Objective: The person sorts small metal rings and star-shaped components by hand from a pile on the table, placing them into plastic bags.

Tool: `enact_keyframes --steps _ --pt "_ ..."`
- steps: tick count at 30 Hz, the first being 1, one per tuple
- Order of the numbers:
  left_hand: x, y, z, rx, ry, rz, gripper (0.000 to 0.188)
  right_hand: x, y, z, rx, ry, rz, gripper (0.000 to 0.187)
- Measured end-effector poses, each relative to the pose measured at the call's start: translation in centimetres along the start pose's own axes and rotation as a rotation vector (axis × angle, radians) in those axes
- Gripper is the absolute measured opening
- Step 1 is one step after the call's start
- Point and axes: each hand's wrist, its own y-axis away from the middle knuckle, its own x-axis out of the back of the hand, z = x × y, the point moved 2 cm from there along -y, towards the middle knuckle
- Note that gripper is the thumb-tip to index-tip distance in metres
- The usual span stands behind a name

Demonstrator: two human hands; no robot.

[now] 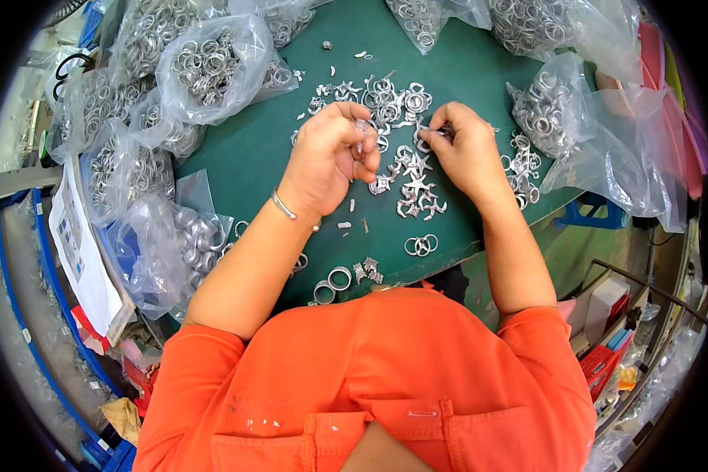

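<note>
My left hand (332, 151) is raised over the green table (248, 169), its fingers curled around a small silver ring-like piece near the fingertips. Across from it, my right hand (466, 149) pinches small silver metal pieces between thumb and fingers; their exact shape is partly hidden. Between and beyond the hands lies a loose heap of silver rings (381, 101). Closer to me, star-shaped silver pieces (418, 171) spread in a cluster. Several more silver rings (521, 175) rest beside my right wrist.
Clear plastic bags of rings (212, 67) crowd the left side, and another bag (547, 106) stands at the right. Along the near edge lie two wide rings (339, 278), linked thin rings (422, 245) and small square pieces (367, 271). A blue stool (594, 212) is below right.
</note>
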Motion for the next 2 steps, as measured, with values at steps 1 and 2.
enact_keyframes --steps 1,2 --pt "0.25 0.0 0.13 0.005 0.045 -0.004 0.017 0.28 0.02 -0.33 -0.12 -0.117 -0.002 0.019" --pt "0.64 -0.21 0.18 0.005 0.021 -0.032 0.022 0.16 0.18 -0.3 -0.124 -0.119 -0.005 0.019"
